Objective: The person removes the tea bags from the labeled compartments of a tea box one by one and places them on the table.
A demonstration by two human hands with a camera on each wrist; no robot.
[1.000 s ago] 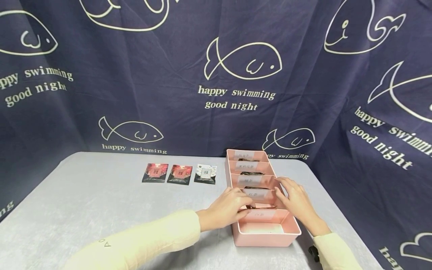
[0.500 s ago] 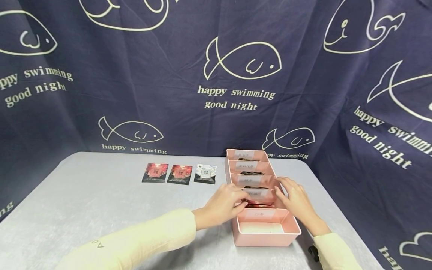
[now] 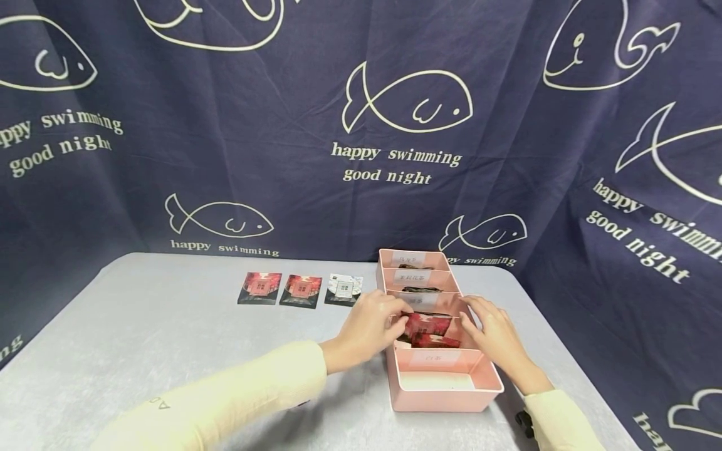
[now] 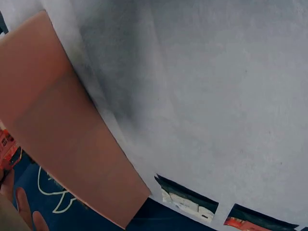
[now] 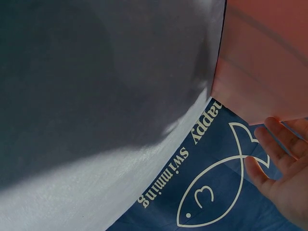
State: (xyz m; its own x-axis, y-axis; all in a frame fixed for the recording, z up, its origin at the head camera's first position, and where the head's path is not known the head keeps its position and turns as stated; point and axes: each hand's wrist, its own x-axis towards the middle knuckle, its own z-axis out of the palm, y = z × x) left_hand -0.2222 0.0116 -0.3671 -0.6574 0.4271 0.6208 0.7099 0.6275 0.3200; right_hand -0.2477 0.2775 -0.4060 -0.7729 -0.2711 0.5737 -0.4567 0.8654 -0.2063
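My left hand [image 3: 366, 322] pinches the left edge of a red tea sachet [image 3: 430, 324], which stands tilted in the fourth compartment from the back of a pink divided box [image 3: 442, 401]. Just in front of it, a second red sachet [image 3: 435, 341] lies in the same compartment. In the left wrist view, the held sachet [image 4: 6, 147] shows at the left edge beyond the box wall [image 4: 72, 130]. On the box's right side, my right hand [image 3: 499, 332] touches the rim with extended fingers. The right wrist view shows those fingers [image 5: 284, 144] along the wall's edge.
Two red-and-black sachets [image 3: 259, 288] and a white one [image 3: 343, 287] lie in a row on the grey table [image 3: 169, 332], left of the box. Dark packets [image 3: 422, 289] sit in the rear compartments. Paper labels [image 3: 433, 357] mark the dividers. A dark curtain [image 3: 293, 150] stands behind.
My left hand has moved up and back from the front divider, bringing the red sachet's printed face into view. The right hand stays at the rim.
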